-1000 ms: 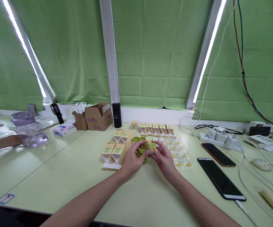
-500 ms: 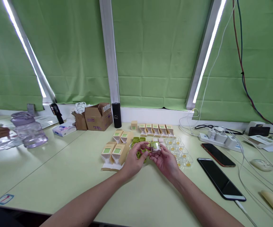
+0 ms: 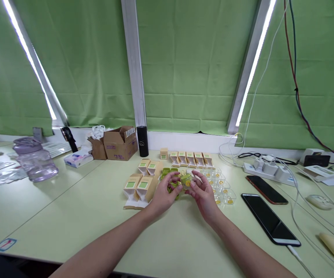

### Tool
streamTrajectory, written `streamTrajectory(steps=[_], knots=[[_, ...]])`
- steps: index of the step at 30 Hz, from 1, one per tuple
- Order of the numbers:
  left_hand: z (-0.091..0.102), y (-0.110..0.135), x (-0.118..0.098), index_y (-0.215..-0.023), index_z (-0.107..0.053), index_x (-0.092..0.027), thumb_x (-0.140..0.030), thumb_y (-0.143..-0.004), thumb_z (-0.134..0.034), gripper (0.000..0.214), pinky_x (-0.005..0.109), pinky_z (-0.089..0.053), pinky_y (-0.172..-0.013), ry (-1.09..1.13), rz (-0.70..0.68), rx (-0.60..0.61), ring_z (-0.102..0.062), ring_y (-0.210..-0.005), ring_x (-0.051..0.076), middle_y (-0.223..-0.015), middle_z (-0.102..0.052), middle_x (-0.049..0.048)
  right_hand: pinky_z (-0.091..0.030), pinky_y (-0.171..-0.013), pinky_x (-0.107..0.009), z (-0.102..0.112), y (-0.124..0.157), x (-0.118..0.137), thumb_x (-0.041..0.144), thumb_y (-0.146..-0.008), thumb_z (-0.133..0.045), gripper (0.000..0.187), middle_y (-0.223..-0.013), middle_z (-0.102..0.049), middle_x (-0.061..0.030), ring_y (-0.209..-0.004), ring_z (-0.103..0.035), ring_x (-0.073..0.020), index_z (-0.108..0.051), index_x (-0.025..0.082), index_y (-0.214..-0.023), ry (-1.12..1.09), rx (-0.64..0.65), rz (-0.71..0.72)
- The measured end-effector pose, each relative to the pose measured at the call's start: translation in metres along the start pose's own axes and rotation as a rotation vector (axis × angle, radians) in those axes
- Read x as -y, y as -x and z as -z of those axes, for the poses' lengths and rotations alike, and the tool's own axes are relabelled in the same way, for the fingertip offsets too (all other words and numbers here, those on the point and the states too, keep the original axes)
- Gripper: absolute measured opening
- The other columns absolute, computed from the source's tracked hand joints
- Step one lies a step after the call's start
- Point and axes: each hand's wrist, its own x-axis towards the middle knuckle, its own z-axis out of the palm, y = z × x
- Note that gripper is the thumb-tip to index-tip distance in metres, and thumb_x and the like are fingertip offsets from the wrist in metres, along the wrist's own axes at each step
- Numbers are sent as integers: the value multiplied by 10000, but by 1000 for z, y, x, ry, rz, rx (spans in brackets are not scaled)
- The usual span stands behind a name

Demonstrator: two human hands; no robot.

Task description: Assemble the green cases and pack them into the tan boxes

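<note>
Toward the bench's [image 3: 77, 216] left end we see a jug [image 3: 36, 164]; near the back edge, a carton [image 3: 120, 143] and a flask [image 3: 142, 141]. Next come paper boxes [image 3: 144, 184]. Our left hand [image 3: 166, 191] and right hand [image 3: 204, 196] grasp a green-and-clear cup [image 3: 186, 180] by the fingertips, between the bench's front and back edges. Right of it sit clear cups [image 3: 229, 199], then two phones [image 3: 271, 218] toward the right edge.

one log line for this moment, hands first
left hand: by small box, contact unclear | right hand: holds small box | left side: cartons | behind hands: green tubs | right side: clear cups, phones
</note>
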Motion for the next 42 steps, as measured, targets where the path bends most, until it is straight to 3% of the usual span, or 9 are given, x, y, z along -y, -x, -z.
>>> streamTrajectory(steps=[6, 9, 14, 19, 23, 29, 35, 42], knots=[[0, -1, -1, -1457, -554, -198, -499, -807, -858, 778, 395, -569, -881, 56, 57, 46, -659, -1103, 281, -1220, -660, 147, -590, -800, -359, -2, 2, -1, 350, -708, -928, 634, -1233, -680, -89, -1106, -646, -266, -630, 291, -1265, 236, -17, 144], [1, 0, -3, -1446, -577, -206, -445, -797, -874, 753, 400, -560, -905, 29, 44, 45, -645, -1093, 274, -1186, -654, 126, -581, -801, -355, -4, 4, -1, 285, -716, -903, 637, -1265, -678, -87, -1155, -637, -274, -617, 305, -1284, 286, -5, 175], [0, 0, -7, -1350, -655, -233, -252, -819, -832, 560, 408, -550, -957, 27, 11, 65, -647, -1152, 278, -1335, -667, 126, -562, -851, -370, -7, 7, 1, 187, -722, -860, 641, -1239, -699, -64, -1160, -652, -276, -605, 320, -1296, 325, 51, 200], [1, 1, -9, -1308, -687, -258, -141, -817, -760, 510, 445, -536, -1025, -76, -41, 26, -638, -1174, 276, -1322, -653, 108, -538, -903, -389, -5, 8, 5, 246, -796, -792, 554, -1269, -673, -76, -1218, -607, -284, -597, 317, -1310, 299, 87, 254], [5, 3, -12, -1295, -681, -274, -120, -821, -736, 501, 502, -486, -1113, -259, -186, -16, -561, -1264, 302, -1276, -651, 98, -521, -864, -397, -1, 3, 10, 317, -833, -731, 440, -1206, -666, -92, -1135, -589, -281, -618, 278, -1256, 297, -49, 322], [12, 8, -22, -1299, -667, -241, -162, -806, -774, 511, 552, -460, -1067, -584, -402, 178, -498, -1222, 360, -1235, -724, 107, -493, -872, -392, 6, -9, 15, 353, -845, -722, 351, -1047, -649, -52, -974, -591, -232, -635, 250, -1169, 294, -266, 391], [7, 13, -29, -1211, -717, -253, -297, -750, -860, 485, 544, -434, -1011, -648, -378, 322, -517, -1144, 373, -1076, -750, 108, -490, -808, -370, 10, -11, 11, 337, -835, -713, 328, -974, -647, -28, -923, -604, -221, -646, 253, -1145, 299, -280, 345], [3, 14, -22, -1100, -746, -270, -316, -741, -866, 381, 525, -407, -1006, -676, -344, 361, -552, -1093, 358, -988, -749, 87, -495, -729, -347, 10, -11, 6, 367, -848, -720, 314, -931, -655, -16, -842, -606, -205, -643, 265, -1135, 296, -250, 306]])
